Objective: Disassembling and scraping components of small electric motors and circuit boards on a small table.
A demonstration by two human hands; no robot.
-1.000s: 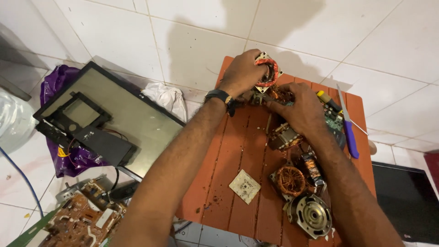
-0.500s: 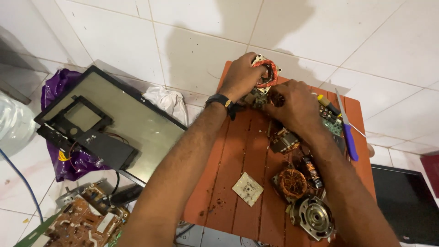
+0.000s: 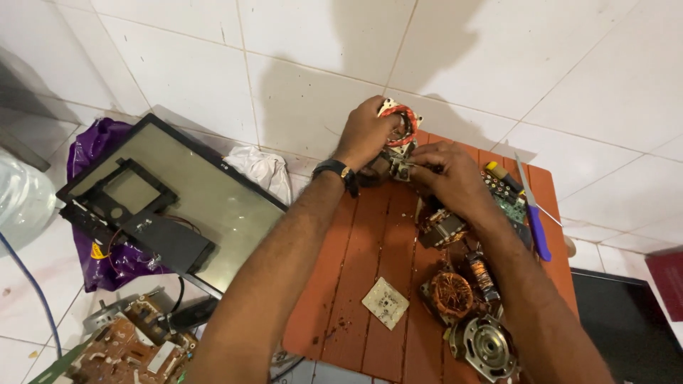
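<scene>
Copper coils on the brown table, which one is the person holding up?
The red-orange wound coil at the far edge, gripped by the left hand. The bigger copper coil lies untouched near the round metal motor housing.

I see my left hand (image 3: 366, 135) gripping a red-wound coil part (image 3: 400, 128) while my right hand (image 3: 448, 178) pinches its base, over the red slatted table (image 3: 356, 284).
</scene>
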